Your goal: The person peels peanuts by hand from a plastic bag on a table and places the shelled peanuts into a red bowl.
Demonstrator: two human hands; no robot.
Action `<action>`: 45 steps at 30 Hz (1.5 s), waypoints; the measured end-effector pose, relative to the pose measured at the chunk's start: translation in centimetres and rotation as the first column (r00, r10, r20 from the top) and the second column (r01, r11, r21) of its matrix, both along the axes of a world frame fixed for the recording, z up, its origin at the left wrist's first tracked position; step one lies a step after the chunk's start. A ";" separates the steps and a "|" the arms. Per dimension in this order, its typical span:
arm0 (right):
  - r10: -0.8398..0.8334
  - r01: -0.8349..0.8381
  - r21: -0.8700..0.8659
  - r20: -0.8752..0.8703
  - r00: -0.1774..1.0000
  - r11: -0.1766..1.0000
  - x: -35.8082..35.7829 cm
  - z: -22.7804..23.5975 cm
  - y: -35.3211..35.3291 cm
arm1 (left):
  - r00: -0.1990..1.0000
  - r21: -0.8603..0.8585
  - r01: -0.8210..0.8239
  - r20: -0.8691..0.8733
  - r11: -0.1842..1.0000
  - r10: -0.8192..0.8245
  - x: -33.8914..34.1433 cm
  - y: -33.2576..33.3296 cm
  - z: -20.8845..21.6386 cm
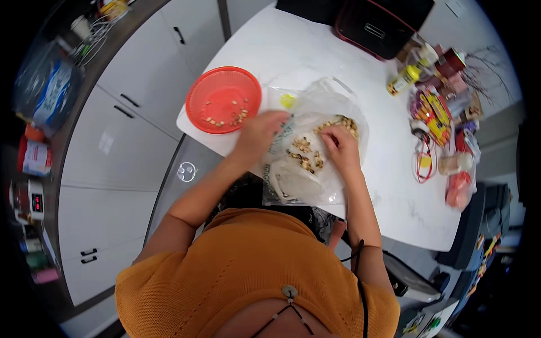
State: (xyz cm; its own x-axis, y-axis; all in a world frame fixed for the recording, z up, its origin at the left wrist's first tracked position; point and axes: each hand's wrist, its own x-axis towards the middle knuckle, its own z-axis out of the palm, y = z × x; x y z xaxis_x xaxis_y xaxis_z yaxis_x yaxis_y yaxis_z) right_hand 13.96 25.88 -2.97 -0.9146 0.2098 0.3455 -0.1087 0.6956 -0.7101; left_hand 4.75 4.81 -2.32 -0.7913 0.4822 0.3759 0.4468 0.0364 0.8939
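My left hand, blurred by motion, is between the red plastic basket and a clear plastic bag. What its fingers hold, if anything, does not show. Several pale nuts or seeds lie in the basket. Over the bag's right part, my right hand has its fingertips pinched together beside a heap of small tan nuts or seeds; anything in the pinch is too small to make out. Brownish shell-like bits are scattered on the bag between my hands.
The white table bears a black case at its far side. Along the right stand a yellow bottle, snack packets, a cable and a jar. White cabinets are at the left.
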 end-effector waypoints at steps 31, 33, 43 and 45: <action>-0.093 0.117 -0.186 0.132 0.987 0.976 0.3 0.1 -0.9 | 0.946 -0.114 -0.037 -0.324 0.993 -0.002 0.5 -0.1 1.6; -0.037 0.077 -0.272 0.148 0.988 0.959 0.6 -0.3 -0.5 | 0.967 -0.131 0.041 -0.243 0.991 -0.072 1.4 0.7 1.2; 0.204 -0.050 -0.776 0.103 0.973 0.629 0.9 -1.0 -0.8 | 0.986 -0.087 0.160 0.065 0.983 -0.154 1.3 2.7 -1.6; 0.203 -0.040 -0.773 0.116 0.972 0.633 0.8 -1.3 -0.7 | 0.982 -0.069 0.156 0.114 0.985 -0.148 1.1 2.8 -1.9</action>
State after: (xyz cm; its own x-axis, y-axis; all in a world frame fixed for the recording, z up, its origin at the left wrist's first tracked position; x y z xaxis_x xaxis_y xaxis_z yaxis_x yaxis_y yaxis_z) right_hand 14.80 25.19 -4.31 -0.9773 0.2051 -0.0529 0.0302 -0.1123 -0.9932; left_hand 5.89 7.58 -4.19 -0.7404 0.6243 0.2490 0.3534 0.0465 0.9343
